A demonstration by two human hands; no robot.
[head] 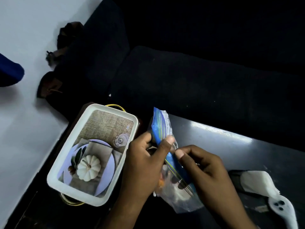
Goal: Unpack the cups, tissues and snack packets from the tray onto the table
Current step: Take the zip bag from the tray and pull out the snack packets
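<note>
A white rectangular tray point(135, 124) with a printed pumpkin picture and yellow wire handles sits on the dark table point(231, 146), with nothing inside it. Just right of the tray, both hands hold a blue and clear snack packet point(160, 123) upright above the table. My left hand point(145, 159) grips the packet's left side, thumb on its blue face. My right hand point(203, 169) pinches the packet's right edge. Snack pieces show through the packet's clear lower part. No cups are in view.
A white tissue pack point(257, 182) lies on a dark object at the table's right, beside a white controller-shaped object point(280, 207). A dark sofa point(198, 71) stands beyond the table. Brown shoes point(54, 75) lie on the pale floor at the left.
</note>
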